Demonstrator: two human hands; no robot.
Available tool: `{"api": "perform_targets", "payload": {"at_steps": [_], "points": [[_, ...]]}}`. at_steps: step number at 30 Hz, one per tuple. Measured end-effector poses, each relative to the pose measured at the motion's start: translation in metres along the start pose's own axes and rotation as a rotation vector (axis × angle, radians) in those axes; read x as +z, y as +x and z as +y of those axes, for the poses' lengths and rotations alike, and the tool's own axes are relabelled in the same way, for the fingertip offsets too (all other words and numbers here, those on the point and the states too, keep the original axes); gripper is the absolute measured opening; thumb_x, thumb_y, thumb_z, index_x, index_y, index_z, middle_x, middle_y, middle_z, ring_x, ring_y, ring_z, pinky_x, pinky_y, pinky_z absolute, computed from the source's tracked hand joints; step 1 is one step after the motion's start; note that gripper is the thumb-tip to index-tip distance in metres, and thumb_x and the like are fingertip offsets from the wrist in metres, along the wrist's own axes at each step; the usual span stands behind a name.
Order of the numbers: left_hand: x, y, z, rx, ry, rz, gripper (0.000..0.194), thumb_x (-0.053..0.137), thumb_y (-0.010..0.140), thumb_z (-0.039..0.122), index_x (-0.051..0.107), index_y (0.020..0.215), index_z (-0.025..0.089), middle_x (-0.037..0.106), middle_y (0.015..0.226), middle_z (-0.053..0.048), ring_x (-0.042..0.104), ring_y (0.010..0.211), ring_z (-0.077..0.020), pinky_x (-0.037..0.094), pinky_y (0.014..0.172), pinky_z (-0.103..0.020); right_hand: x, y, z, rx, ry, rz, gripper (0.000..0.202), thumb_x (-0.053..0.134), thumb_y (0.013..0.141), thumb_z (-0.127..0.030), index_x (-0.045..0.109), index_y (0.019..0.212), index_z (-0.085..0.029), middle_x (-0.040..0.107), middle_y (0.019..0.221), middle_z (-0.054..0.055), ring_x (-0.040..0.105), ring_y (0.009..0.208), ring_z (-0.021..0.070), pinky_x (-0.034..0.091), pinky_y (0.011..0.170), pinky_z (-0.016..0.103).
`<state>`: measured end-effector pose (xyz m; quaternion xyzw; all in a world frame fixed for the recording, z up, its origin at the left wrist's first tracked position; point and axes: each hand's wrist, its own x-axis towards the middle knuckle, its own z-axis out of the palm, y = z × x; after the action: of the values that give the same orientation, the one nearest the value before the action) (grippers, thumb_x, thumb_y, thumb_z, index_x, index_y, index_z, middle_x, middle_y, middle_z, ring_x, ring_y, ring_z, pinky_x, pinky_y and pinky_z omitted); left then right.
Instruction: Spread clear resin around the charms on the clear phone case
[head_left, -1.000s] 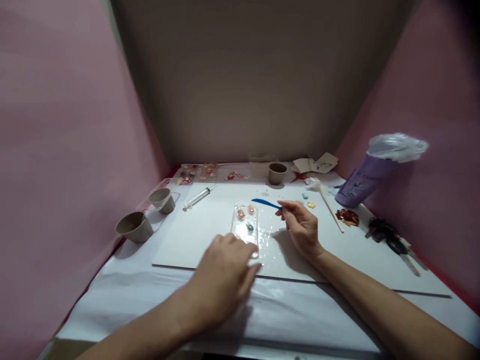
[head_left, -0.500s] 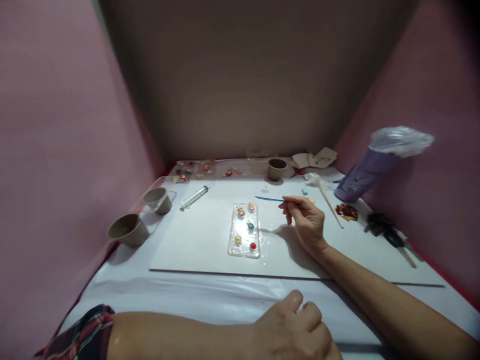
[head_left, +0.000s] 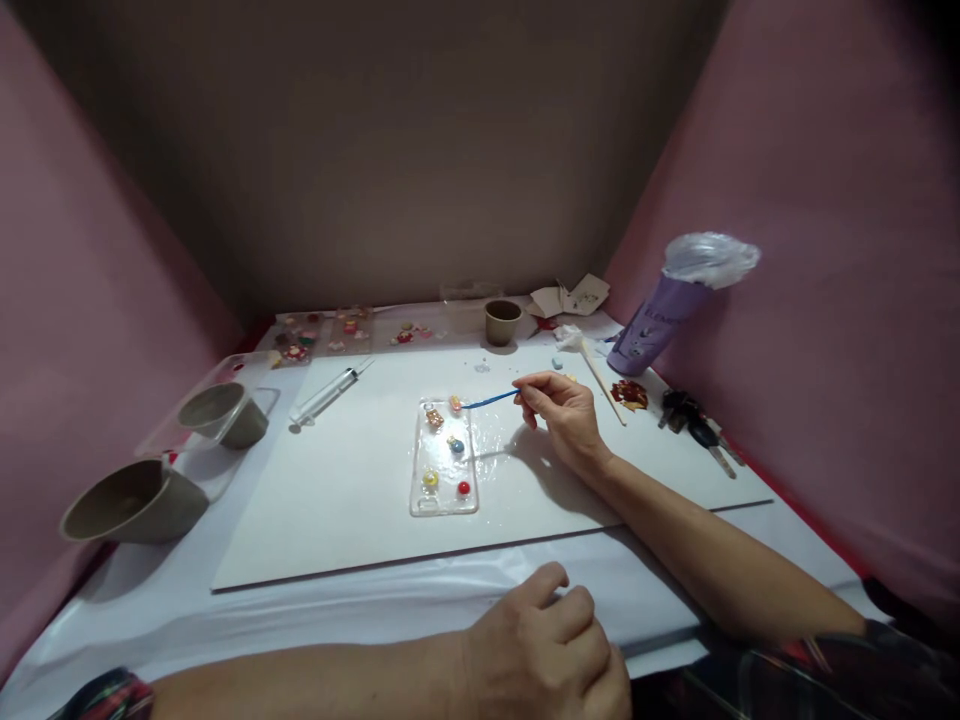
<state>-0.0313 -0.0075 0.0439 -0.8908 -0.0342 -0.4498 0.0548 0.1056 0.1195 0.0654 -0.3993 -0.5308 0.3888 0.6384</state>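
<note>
A clear phone case (head_left: 450,468) lies on the white board, carrying a red bead (head_left: 463,488), a yellow charm (head_left: 430,479), a blue charm (head_left: 456,446), a brown one (head_left: 434,418) and a pinkish-yellow one (head_left: 455,403). Between the thumb and fingers of my right hand (head_left: 559,410) is a thin blue stick tool (head_left: 491,400). Its tip is at the pinkish-yellow charm near the case's upper right corner; whether it touches cannot be told. My left hand (head_left: 551,640) rests curled at the table's front edge, its palm hidden and nothing visible in it.
A syringe (head_left: 330,400) lies left on the board (head_left: 322,520). Brown cups (head_left: 135,505) stand at the left, another (head_left: 502,322) at the back. To the right are a wooden stick (head_left: 604,385), a purple tumbler (head_left: 652,325) and keys (head_left: 701,430). Small charms (head_left: 409,333) lie behind.
The blue tool's tip has moved left from beyond the case's edge to the pinkish-yellow charm. The view has turned, shifting the scene leftward. My left hand stays curled.
</note>
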Motion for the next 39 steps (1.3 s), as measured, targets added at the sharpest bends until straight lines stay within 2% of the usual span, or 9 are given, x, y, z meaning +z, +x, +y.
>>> {"api": "perform_targets", "payload": {"at_steps": [5, 10, 14, 17, 20, 22, 28, 36, 39], "points": [[-0.005, -0.003, -0.001, 0.006, -0.014, -0.165, 0.01, 0.055, 0.082, 0.016, 0.061, 0.075, 0.011, 0.047, 0.061, -0.002, 0.045, 0.06, -0.0162, 0.035, 0.057, -0.033, -0.002, 0.007, -0.017, 0.015, 0.011, 0.007, 0.022, 0.07, 0.073, -0.035, 0.067, 0.084, -0.017, 0.064, 0.066, 0.001, 0.048, 0.046, 0.0079, 0.037, 0.04, 0.023], [-0.006, -0.005, 0.0, 0.01, 0.017, -0.268, 0.009, 0.052, 0.085, 0.016, 0.058, 0.081, 0.011, 0.049, 0.066, -0.003, 0.046, 0.063, -0.0169, 0.033, 0.059, -0.033, -0.01, 0.022, -0.033, 0.048, -0.005, 0.016, 0.026, 0.073, 0.069, -0.037, 0.066, 0.08, -0.015, 0.063, 0.063, 0.001, 0.049, 0.047, 0.0073, 0.039, 0.041, 0.022], [-0.007, -0.006, 0.0, 0.007, 0.027, -0.334, 0.009, 0.05, 0.088, 0.016, 0.057, 0.084, 0.011, 0.05, 0.071, -0.004, 0.047, 0.066, -0.0174, 0.031, 0.059, -0.033, -0.014, 0.014, -0.054, 0.04, -0.083, -0.049, 0.021, 0.074, 0.069, -0.032, 0.068, 0.08, -0.015, 0.065, 0.064, 0.001, 0.049, 0.046, 0.0072, 0.04, 0.042, 0.022], [-0.011, -0.005, 0.001, -0.004, 0.018, -0.381, 0.01, 0.048, 0.089, 0.016, 0.056, 0.085, 0.012, 0.051, 0.073, -0.005, 0.047, 0.067, -0.0184, 0.032, 0.059, -0.034, -0.016, -0.013, -0.074, -0.165, -0.448, -0.245, 0.009, 0.06, 0.083, -0.022, 0.067, 0.085, -0.017, 0.067, 0.067, 0.001, 0.058, 0.055, 0.0106, 0.045, 0.048, 0.023], [-0.014, -0.006, 0.001, -0.009, -0.02, -0.407, 0.01, 0.049, 0.089, 0.018, 0.054, 0.082, 0.013, 0.052, 0.076, -0.006, 0.049, 0.071, -0.02, 0.036, 0.065, -0.036, -0.02, -0.05, -0.085, -0.486, -0.754, -0.401, 0.014, 0.053, 0.086, -0.012, 0.065, 0.089, -0.018, 0.068, 0.073, 0.003, 0.063, 0.066, 0.0136, 0.05, 0.06, 0.027], [-0.014, -0.007, 0.001, 0.001, -0.042, -0.408, 0.009, 0.052, 0.087, 0.019, 0.053, 0.08, 0.014, 0.055, 0.078, -0.006, 0.05, 0.075, -0.0215, 0.037, 0.069, -0.037, -0.023, -0.072, -0.083, -0.608, -0.828, -0.423, 0.018, 0.052, 0.085, -0.008, 0.063, 0.094, -0.019, 0.067, 0.073, 0.004, 0.062, 0.068, 0.0158, 0.05, 0.061, 0.029], [-0.011, -0.014, 0.001, 0.033, -0.049, -0.396, 0.01, 0.055, 0.085, 0.018, 0.053, 0.076, 0.015, 0.055, 0.072, -0.004, 0.051, 0.075, -0.022, 0.036, 0.076, -0.041, -0.019, -0.11, -0.072, -0.71, -0.83, -0.421, 0.038, 0.048, 0.081, -0.001, 0.058, 0.112, -0.021, 0.07, 0.077, 0.005, 0.065, 0.066, 0.0167, 0.053, 0.058, 0.029], [-0.01, -0.012, 0.001, 0.023, -0.064, -0.414, 0.008, 0.056, 0.084, 0.018, 0.055, 0.076, 0.015, 0.054, 0.075, -0.005, 0.049, 0.077, -0.022, 0.036, 0.077, -0.04, -0.023, -0.112, -0.059, -0.687, -0.842, -0.477, 0.039, 0.046, 0.081, 0.001, 0.056, 0.113, -0.02, 0.069, 0.075, 0.005, 0.064, 0.066, 0.016, 0.053, 0.057, 0.028], [-0.012, -0.009, 0.0, 0.024, -0.035, -0.409, 0.009, 0.053, 0.085, 0.017, 0.055, 0.077, 0.014, 0.052, 0.073, -0.004, 0.046, 0.071, -0.0198, 0.036, 0.071, -0.037, -0.03, -0.107, -0.053, -0.66, -0.905, -0.409, 0.031, 0.047, 0.083, -0.001, 0.058, 0.105, -0.019, 0.069, 0.076, 0.005, 0.064, 0.067, 0.016, 0.053, 0.059, 0.029]]}}
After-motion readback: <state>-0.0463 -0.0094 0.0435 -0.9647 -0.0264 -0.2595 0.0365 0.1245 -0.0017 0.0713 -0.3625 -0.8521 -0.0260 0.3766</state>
